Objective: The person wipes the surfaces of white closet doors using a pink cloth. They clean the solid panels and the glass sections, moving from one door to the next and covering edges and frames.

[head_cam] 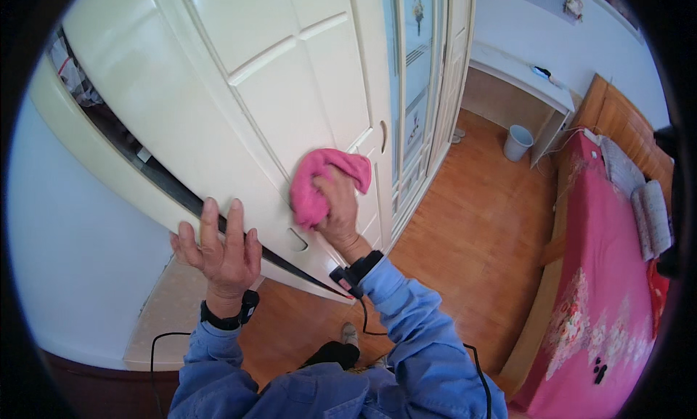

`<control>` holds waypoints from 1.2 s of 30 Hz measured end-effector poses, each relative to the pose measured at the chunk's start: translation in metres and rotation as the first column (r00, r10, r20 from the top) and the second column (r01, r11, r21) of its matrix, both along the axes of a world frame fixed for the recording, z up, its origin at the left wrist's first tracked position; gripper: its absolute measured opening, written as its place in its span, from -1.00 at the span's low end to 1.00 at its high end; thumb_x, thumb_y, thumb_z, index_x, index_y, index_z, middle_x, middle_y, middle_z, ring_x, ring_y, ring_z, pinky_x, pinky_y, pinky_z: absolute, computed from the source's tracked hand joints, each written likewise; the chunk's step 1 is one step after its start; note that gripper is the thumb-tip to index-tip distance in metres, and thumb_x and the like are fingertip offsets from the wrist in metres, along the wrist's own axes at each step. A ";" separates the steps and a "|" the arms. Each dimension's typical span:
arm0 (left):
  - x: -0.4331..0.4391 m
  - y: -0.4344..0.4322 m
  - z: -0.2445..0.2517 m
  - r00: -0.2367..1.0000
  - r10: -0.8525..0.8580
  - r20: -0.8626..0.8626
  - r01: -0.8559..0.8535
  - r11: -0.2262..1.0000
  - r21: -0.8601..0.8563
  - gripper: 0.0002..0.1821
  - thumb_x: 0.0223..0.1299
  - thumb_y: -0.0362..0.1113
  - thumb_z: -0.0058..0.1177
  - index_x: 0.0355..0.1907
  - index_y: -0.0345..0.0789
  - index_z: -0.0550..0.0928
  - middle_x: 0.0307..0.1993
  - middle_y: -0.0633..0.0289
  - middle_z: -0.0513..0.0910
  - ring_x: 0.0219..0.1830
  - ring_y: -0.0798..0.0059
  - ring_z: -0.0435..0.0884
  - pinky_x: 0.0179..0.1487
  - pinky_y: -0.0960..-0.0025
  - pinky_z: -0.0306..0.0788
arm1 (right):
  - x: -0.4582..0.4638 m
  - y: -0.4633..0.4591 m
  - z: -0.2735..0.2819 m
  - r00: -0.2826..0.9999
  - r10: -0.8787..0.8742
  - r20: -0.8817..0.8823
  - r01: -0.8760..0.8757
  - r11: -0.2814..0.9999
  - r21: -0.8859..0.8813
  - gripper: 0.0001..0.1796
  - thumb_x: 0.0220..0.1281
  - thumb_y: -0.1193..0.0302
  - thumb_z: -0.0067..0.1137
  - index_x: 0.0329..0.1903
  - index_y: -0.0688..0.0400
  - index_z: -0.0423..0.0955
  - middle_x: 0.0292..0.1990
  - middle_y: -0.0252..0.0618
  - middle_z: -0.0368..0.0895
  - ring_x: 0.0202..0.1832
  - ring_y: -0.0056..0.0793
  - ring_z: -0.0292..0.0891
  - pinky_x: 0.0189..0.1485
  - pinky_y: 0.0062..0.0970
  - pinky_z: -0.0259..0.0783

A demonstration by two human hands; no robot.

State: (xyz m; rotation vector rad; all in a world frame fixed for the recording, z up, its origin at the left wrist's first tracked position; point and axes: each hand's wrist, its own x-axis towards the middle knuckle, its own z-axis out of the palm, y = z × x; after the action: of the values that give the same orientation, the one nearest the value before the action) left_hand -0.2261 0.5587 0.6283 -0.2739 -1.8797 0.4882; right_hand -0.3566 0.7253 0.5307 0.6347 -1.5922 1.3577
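A crumpled pink cloth (313,193) lies against the cream panelled wardrobe door (256,119), pressed there by my right hand (338,206), whose fingers are bent over it. Left of the cloth, my left hand (220,250) holds nothing; its spread fingers rest across the door's edge and the wardrobe's side frame (114,136). Between door and frame runs a narrow dark gap, with some fabric visible inside at the upper left. Two recessed handles show on the door, one below the cloth (297,239) and one to its upper right (383,137).
To the right stands a bed with a pink floral sheet (599,288) and a wooden headboard (626,119). A white desk (523,76) and a pale waste bin (518,143) are at the back. Black cables (479,370) hang by my arms. Glass wardrobe panels (416,81) adjoin the door.
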 end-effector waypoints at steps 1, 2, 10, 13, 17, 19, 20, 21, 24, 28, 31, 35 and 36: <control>-0.001 -0.003 -0.001 1.000 -0.015 0.017 0.015 1.000 0.009 -0.59 0.38 -0.10 0.05 0.14 -0.20 0.76 0.40 0.01 0.47 0.60 -0.08 -0.11 0.62 -0.19 -0.32 | -0.014 0.003 -0.001 0.999 -0.037 0.020 0.037 0.999 0.003 -0.52 -0.05 0.55 0.31 0.04 0.17 0.55 0.14 0.10 0.54 0.14 0.17 0.48 0.27 -0.05 0.40; -0.003 -0.005 -0.002 0.999 -0.037 0.032 0.037 0.999 0.006 -0.60 0.36 -0.12 0.05 0.13 -0.20 0.76 0.39 0.02 0.48 0.60 -0.08 -0.11 0.62 -0.19 -0.33 | -0.031 0.007 -0.003 0.997 -0.075 0.024 0.075 0.997 -0.009 -0.53 -0.02 0.54 0.30 0.06 0.18 0.55 0.13 0.10 0.54 0.15 0.17 0.48 0.27 -0.06 0.39; -0.001 -0.010 0.005 0.987 -0.155 0.050 0.160 0.979 -0.127 -0.59 0.29 -0.25 -0.02 0.04 -0.41 0.75 0.15 -0.09 0.62 0.34 0.31 0.51 0.63 -0.22 -0.28 | -0.119 0.053 -0.011 0.910 0.139 0.389 0.029 0.918 -0.395 -0.54 0.28 0.45 0.24 0.23 0.24 0.47 0.18 0.00 0.56 0.26 -0.02 0.46 0.39 -0.25 0.31; 0.002 -0.014 0.010 0.982 -0.173 0.078 0.185 0.965 -0.188 -0.62 0.31 -0.26 -0.02 0.02 -0.38 0.76 0.12 -0.03 0.65 0.29 0.39 0.54 0.63 -0.24 -0.29 | -0.113 0.057 -0.012 0.807 0.434 0.400 -0.087 0.757 -0.647 -0.46 0.32 0.43 0.21 0.33 0.28 0.41 0.24 0.00 0.54 0.34 -0.05 0.42 0.45 -0.29 0.24; 0.000 -0.020 0.010 0.970 -0.229 0.086 0.245 0.918 -0.311 -0.66 0.33 -0.29 -0.01 -0.01 -0.38 0.75 -0.01 0.13 0.73 0.24 0.38 0.57 0.60 -0.33 -0.28 | -0.078 0.039 -0.001 0.893 0.211 0.397 -0.055 0.928 -0.370 -0.35 0.25 0.51 0.12 0.42 0.32 0.33 0.31 0.15 0.48 0.41 0.10 0.35 0.51 -0.19 0.18; 0.000 -0.020 0.008 0.970 -0.230 0.077 0.243 0.916 -0.319 -0.68 0.34 -0.31 -0.02 -0.03 -0.39 0.75 -0.07 0.21 0.75 0.24 0.37 0.57 0.58 -0.37 -0.27 | -0.053 0.026 0.006 0.951 -0.092 0.296 0.097 0.995 -0.004 -0.28 0.13 0.59 0.07 0.44 0.31 0.33 0.34 0.27 0.41 0.43 0.30 0.29 0.52 -0.04 0.15; 0.000 -0.018 0.007 0.973 -0.218 0.074 0.230 0.921 -0.315 -0.68 0.34 -0.31 -0.03 -0.03 -0.40 0.74 -0.09 0.24 0.76 0.24 0.37 0.57 0.57 -0.39 -0.27 | -0.041 0.021 0.010 0.970 -0.129 0.208 0.122 0.992 0.043 -0.29 0.10 0.60 0.10 0.40 0.30 0.38 0.33 0.26 0.42 0.42 0.31 0.30 0.51 -0.01 0.17; 0.001 -0.016 0.006 0.979 -0.190 0.074 0.203 0.933 -0.296 -0.67 0.34 -0.31 -0.04 -0.02 -0.39 0.75 -0.07 0.24 0.75 0.24 0.40 0.57 0.58 -0.37 -0.26 | -0.032 0.018 0.013 0.974 -0.172 0.150 0.153 0.980 0.131 -0.30 0.06 0.60 0.13 0.37 0.28 0.42 0.32 0.24 0.43 0.40 0.31 0.31 0.49 0.01 0.19; 0.008 -0.004 0.006 0.993 -0.061 0.104 0.076 0.986 -0.148 -0.65 0.36 -0.28 -0.09 -0.01 -0.31 0.76 0.00 0.29 0.72 0.26 0.52 0.57 0.61 -0.26 -0.25 | -0.013 0.027 0.022 0.998 -0.034 0.059 0.019 0.972 0.235 -0.32 -0.02 0.64 0.14 0.30 0.27 0.50 0.27 0.22 0.48 0.35 0.27 0.38 0.45 0.02 0.25; 0.007 0.012 0.003 0.994 0.092 0.059 -0.090 0.995 -0.039 -0.65 0.33 -0.27 -0.02 -0.03 -0.34 0.78 0.05 0.16 0.72 0.31 0.58 0.52 0.65 -0.09 -0.25 | -0.048 0.077 0.055 0.995 0.062 0.074 -0.072 0.987 0.141 -0.34 0.00 0.65 0.16 0.28 0.25 0.52 0.27 0.19 0.48 0.34 0.22 0.39 0.43 -0.04 0.28; 0.001 0.020 -0.006 0.989 0.148 0.017 -0.149 0.986 0.074 -0.68 0.30 -0.32 0.01 -0.01 -0.31 0.78 0.15 0.18 0.67 0.38 0.50 0.45 0.63 -0.07 -0.21 | -0.103 0.094 0.094 0.991 0.045 0.129 -0.032 0.994 -0.100 -0.36 0.12 0.60 0.16 0.34 0.25 0.46 0.33 0.19 0.43 0.40 0.20 0.31 0.47 -0.08 0.22; 0.000 0.029 -0.017 0.971 0.236 0.033 -0.239 0.962 0.132 -0.63 0.24 -0.39 0.05 0.07 -0.20 0.77 0.29 0.26 0.59 0.53 0.22 0.18 0.60 -0.08 -0.12 | -0.099 0.058 0.104 0.983 -0.166 -0.076 0.175 0.974 0.141 -0.33 0.13 0.45 0.23 0.37 0.21 0.43 0.28 0.26 0.42 0.34 0.34 0.30 0.45 0.12 0.17; -0.001 0.030 -0.021 0.968 0.252 0.023 -0.252 0.955 0.157 -0.61 0.24 -0.40 0.06 0.09 -0.19 0.77 0.30 0.28 0.59 0.55 0.17 0.14 0.59 -0.08 -0.12 | -0.081 0.051 0.095 0.986 -0.105 -0.129 0.136 0.957 0.257 -0.31 0.05 0.41 0.28 0.34 0.17 0.48 0.24 0.23 0.44 0.28 0.34 0.36 0.35 0.18 0.25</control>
State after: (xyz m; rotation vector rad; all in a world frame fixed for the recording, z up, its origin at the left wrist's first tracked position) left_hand -0.2267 0.5884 0.6072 0.0730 -1.9542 0.5053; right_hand -0.4373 0.7767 0.6259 0.7487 -1.7049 1.0089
